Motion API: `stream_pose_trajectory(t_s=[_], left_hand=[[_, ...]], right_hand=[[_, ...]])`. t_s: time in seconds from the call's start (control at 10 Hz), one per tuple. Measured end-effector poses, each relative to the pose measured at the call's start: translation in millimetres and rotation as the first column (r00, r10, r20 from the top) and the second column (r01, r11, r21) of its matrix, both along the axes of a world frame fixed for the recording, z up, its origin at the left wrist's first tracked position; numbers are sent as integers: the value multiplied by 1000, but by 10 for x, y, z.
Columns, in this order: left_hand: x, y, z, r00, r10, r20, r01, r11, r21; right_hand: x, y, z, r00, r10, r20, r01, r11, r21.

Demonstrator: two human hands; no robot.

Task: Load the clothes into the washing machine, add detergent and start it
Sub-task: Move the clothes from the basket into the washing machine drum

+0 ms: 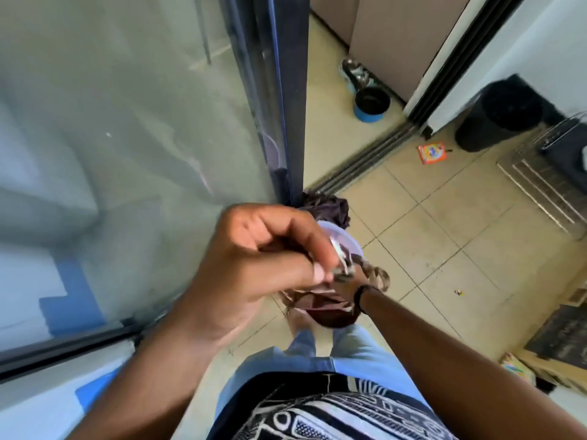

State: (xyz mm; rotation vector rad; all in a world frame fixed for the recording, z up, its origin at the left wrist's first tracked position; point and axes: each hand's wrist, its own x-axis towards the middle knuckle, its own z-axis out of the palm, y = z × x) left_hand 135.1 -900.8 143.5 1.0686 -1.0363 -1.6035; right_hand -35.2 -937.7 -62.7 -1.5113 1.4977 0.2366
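Between left hand (254,265) thumb and curled fingers (305,239): patterned cloth (346,268), pinched. Just beyond fingers, a clear plastic tub (344,238). Right hand (343,293) mostly hidden; grip cannot be told.

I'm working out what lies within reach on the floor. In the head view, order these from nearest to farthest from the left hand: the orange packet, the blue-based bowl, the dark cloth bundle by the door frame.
From the left hand:
1. Dark cloth bundle, just beyond the fingers, at the door frame's foot.
2. Orange packet, on the tiles to the right, near the sliding track.
3. Blue-based bowl, farther back, against the cabinet.
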Motion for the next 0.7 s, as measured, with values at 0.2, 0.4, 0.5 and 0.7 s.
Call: stream_pose_trajectory(t_s=[0.2, 0.4, 0.5, 0.7], left_hand=[[321, 99, -684, 927, 224, 300, -222, 974, -41], [271, 287, -1803, 816, -125, 564, -40, 962, 271], [48, 249, -1864, 774, -135, 618, -78, 949, 305], [-212, 90, -1765, 765, -62, 641, -214, 914, 344]], right_hand=[[-90, -11, -26, 962, -265, 63, 269, 960, -77], [154, -100, 614, 964, -190, 187, 239, 927, -288], [329, -145, 1108, 967, -84, 241, 183, 888, -421], [519, -91, 2234, 756, 156, 635, 231, 845, -482]])
